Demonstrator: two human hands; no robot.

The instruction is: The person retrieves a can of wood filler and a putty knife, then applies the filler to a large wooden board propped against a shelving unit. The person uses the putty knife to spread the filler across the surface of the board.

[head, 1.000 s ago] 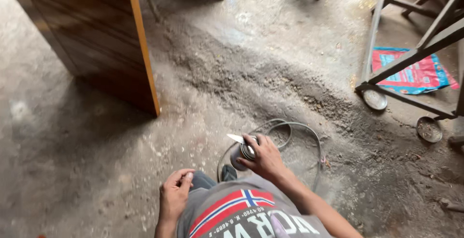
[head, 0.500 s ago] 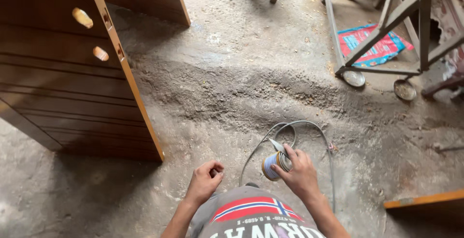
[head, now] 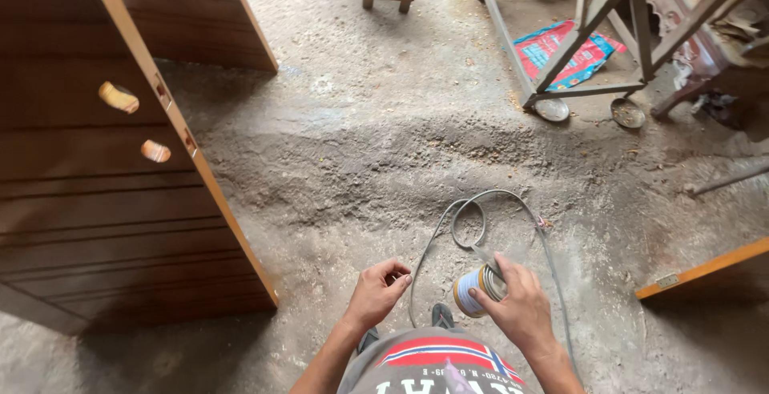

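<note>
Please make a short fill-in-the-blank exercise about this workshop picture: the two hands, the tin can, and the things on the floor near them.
1. The right hand holds a small tin can, while the left hand holds ____.
2. The grey cable lies looped on the ____.
3. The brown wooden cabinet stands to the person's ____.

Missing words: nothing; floor; left
</note>
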